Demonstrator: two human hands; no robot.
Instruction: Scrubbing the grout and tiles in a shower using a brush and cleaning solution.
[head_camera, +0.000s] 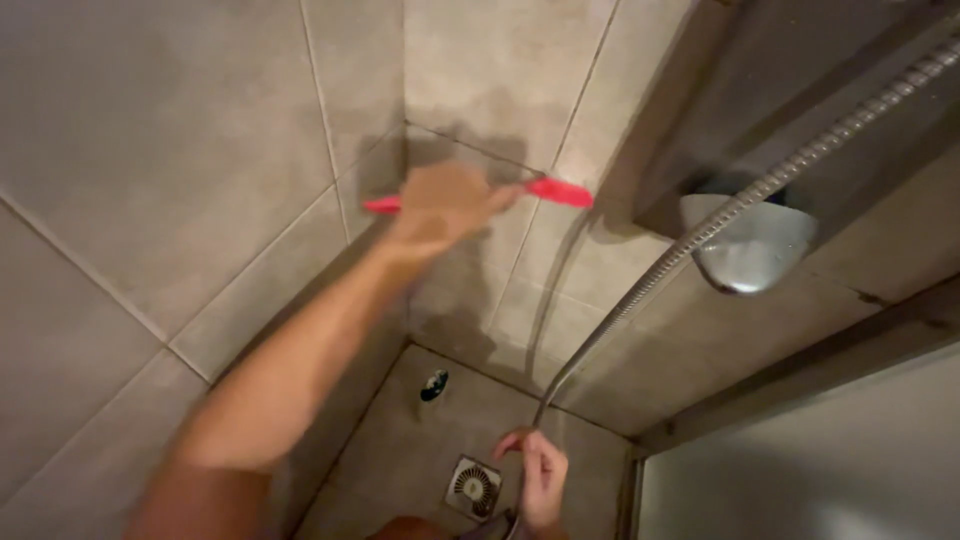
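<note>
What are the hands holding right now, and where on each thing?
The left hand grips a red brush around its middle. The right hand holds the metal shower hose near its lower end.

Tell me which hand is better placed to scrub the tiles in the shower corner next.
The left hand. It already grips the red brush up against the wall tiles near the corner. The right hand is low, above the floor drain, at the metal hose.

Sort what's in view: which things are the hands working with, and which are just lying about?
In use:
- red brush, held in the left hand against the wall tiles
- shower hose, held by the right hand

Lying about:
- shower head
- floor drain
- small dark object on the floor
</note>
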